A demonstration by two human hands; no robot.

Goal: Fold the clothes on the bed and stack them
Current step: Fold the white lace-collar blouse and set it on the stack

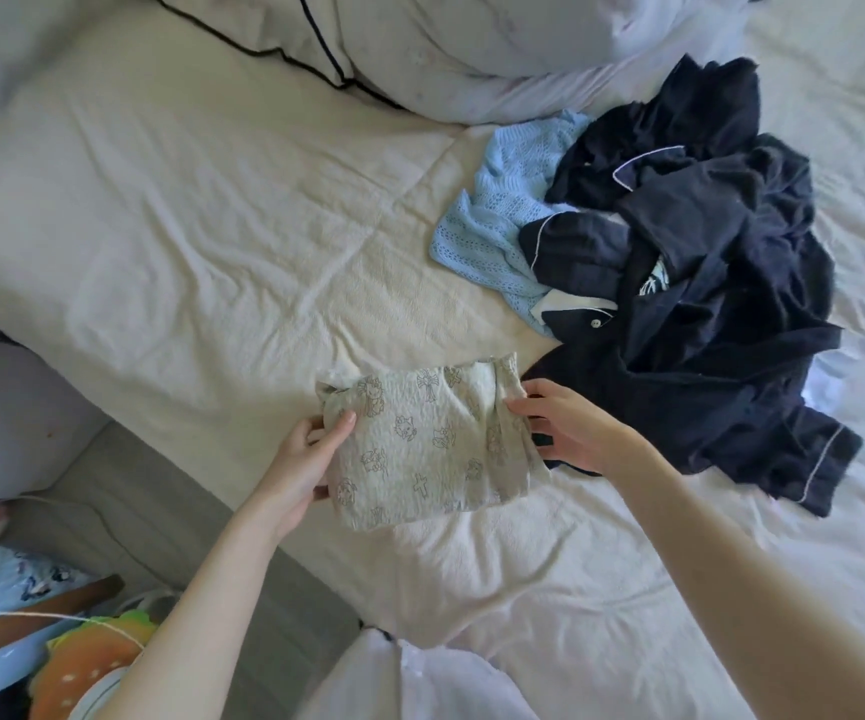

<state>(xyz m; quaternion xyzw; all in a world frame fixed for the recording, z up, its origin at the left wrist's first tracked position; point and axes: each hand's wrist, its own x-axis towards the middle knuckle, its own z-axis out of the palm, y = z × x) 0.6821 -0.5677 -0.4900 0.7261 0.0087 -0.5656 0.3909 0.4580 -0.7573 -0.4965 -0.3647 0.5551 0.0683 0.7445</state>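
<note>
Lying near the front edge of the bed [201, 241]: one folded printed garment [420, 449], pale grey-beige, crinkled cloth, with outline drawings of cartoon figures and crosses. It is folded to a rough rectangle, the far edge bunched and rumpled.

Left hand [310, 459]: at the garment's left edge, thumb on top of the cloth, fingers curled beneath, grip pinching that edge.

Right hand [570, 428]: at the garment's right edge, fingers bent and pinching the gathered cloth there; the hand partly overlies the dark pile just beside it.

Unfolded items, to the right of the printed garment and touching it:
- dark navy clothes [705, 283], a loose heap, several pieces with thin white piping along hems and collar; one small white button shows. How many pieces the heap holds cannot be told.
- light blue knit [508, 210], openwork pattern, lying at the heap's left side, partly under the navy cloth.

Bedding: cream textured bedspread, creased; white pillow [420, 49] with dark piping at the head of the bed, beyond the heap.

Beside the bed, lower left: grey floor [149, 491], a wooden piece [30, 615], an orange and yellow-green soft item [92, 662], a pale blue patterned bag [9, 579]. White cloth shows at the bottom centre, too blurred to identify.
</note>
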